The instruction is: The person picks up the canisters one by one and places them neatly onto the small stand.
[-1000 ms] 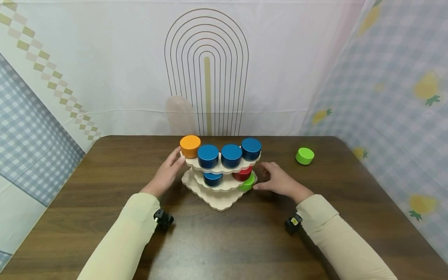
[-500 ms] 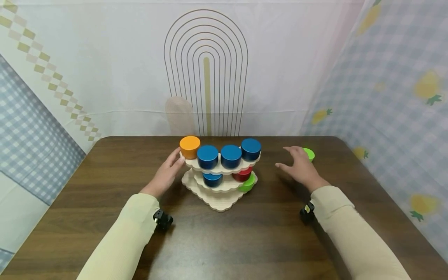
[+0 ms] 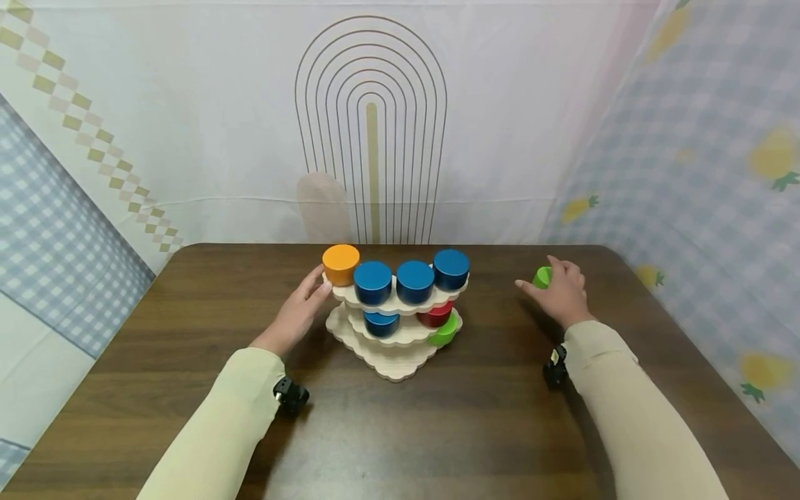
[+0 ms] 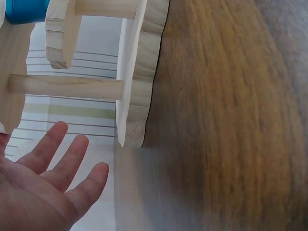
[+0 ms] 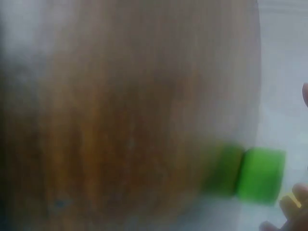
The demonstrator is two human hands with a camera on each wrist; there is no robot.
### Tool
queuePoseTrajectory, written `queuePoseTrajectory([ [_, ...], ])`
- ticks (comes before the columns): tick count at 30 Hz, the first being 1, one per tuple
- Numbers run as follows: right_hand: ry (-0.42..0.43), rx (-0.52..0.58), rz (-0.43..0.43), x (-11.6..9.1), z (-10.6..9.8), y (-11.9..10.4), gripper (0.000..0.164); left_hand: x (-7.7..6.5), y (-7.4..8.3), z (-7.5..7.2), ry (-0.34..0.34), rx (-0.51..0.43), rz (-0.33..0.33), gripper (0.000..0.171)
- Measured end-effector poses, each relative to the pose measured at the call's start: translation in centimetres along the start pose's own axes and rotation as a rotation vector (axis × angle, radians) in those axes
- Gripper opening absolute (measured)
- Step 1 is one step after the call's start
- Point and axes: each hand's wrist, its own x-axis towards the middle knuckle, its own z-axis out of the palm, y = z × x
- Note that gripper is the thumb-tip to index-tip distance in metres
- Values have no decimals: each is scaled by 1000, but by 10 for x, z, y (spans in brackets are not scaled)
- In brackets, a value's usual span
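A three-tier wooden stand [image 3: 390,357] with scalloped tiers holds painted cylinders. On its top tier are an orange cylinder [image 3: 341,265] and three blue ones, including a front blue cylinder [image 3: 373,283]. Lower down sit another blue cylinder [image 3: 381,323], a red cylinder [image 3: 435,316] and a light green cylinder [image 3: 444,332]. My left hand [image 3: 294,312] touches the top tier's left edge beside the orange cylinder; in the left wrist view three fingers [image 4: 72,159] extend free. My right hand [image 3: 562,292] spreads thumb and fingers around a loose green cylinder [image 5: 262,174] standing on the table.
The dark wooden table [image 3: 400,444] reaches back to a white cloth backdrop [image 3: 237,139]. A checked cloth [image 3: 700,229] hangs along the right side. Each wrist wears a small black camera, such as the left camera [image 3: 291,396].
My right hand has left the stand's right side, moving right and back to the loose green cylinder. My left hand stays at the top tier's edge.
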Motion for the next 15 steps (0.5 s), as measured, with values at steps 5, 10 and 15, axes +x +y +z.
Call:
queuePoseTrajectory([
  [5, 1, 48, 69, 3, 1, 13, 100, -1, 3, 0, -2, 13, -14, 69],
  [10, -13, 76, 105, 5, 2, 18, 99, 0, 2, -1, -1, 5, 0, 69],
  [15, -29, 92, 136, 6, 1, 21, 97, 1, -2, 0, 4, -1, 4, 71],
])
